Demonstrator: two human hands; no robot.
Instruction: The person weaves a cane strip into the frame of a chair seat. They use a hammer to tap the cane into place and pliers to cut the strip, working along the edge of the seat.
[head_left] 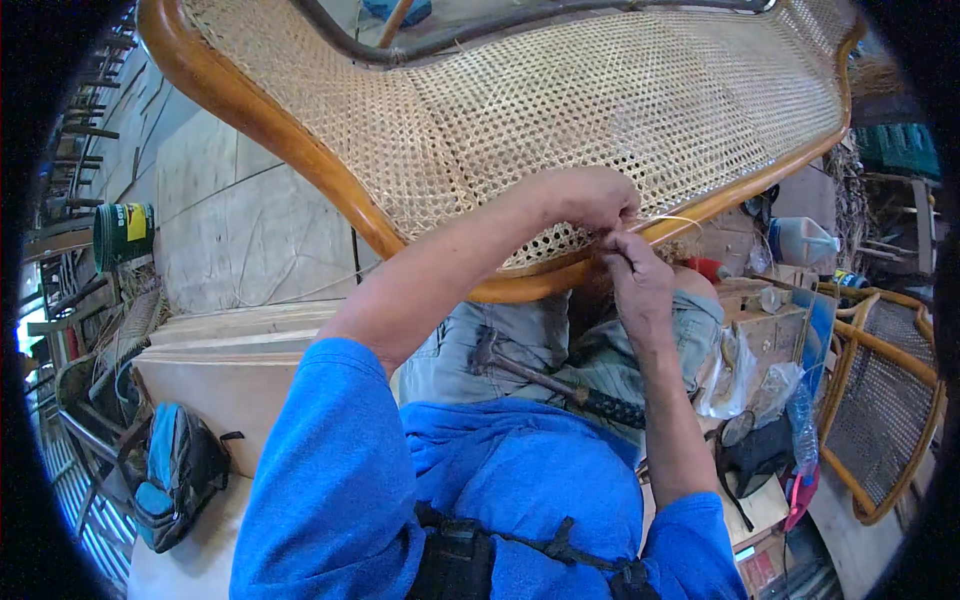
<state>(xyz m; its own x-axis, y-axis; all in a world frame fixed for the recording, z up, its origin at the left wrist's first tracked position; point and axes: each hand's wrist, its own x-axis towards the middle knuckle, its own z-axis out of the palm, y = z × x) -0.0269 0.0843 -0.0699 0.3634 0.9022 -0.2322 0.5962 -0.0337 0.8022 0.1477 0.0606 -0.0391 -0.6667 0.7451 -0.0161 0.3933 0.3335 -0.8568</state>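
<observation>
A long curved seat frame [330, 185] of orange-brown wood or rattan holds a woven cane panel [560, 95] with small open holes. At the panel's near edge my two hands meet over the rim. My left hand [598, 198] reaches across the weave, its fingers bent down in a pinch. Just below it, my right hand [640, 272] is closed, thumb and fingers together against the rim. A thin pale cane strand [682, 219] comes out from between the fingertips and curves to the right. The exact grip is partly hidden by the fingers.
A hammer [535, 374] lies across my lap. Stacked boards [240, 335] and a backpack [178, 475] are at left, with a green bucket [124, 236] beyond. At right stand a wooden box [770, 335], a white jug [803, 240] and another cane-panelled frame [885, 400].
</observation>
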